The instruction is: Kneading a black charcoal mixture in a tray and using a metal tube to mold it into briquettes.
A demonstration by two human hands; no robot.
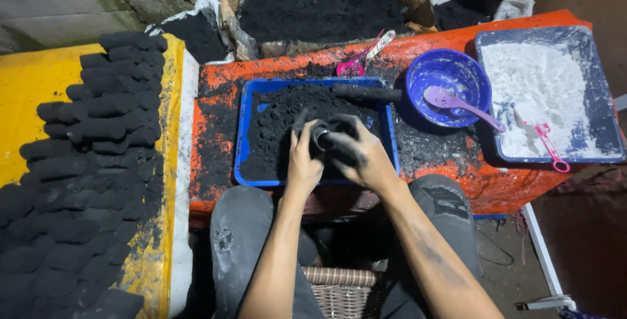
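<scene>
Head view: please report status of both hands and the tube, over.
Left hand and right hand both grip small dark tube. Held over blue tray of black powder. Nothing blocking.

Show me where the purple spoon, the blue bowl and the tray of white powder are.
purple spoon (457,103): head view, on the spoon's handle just past its scoop.
blue bowl (418,80): head view, on the bowl's left inner wall.
tray of white powder (597,97): head view, on a bare stretch of the tray's right side.

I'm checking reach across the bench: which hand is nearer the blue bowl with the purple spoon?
Right. The right hand is over the blue tray, on the side towards the blue bowl; the left hand is beside it, farther from the bowl.
</scene>
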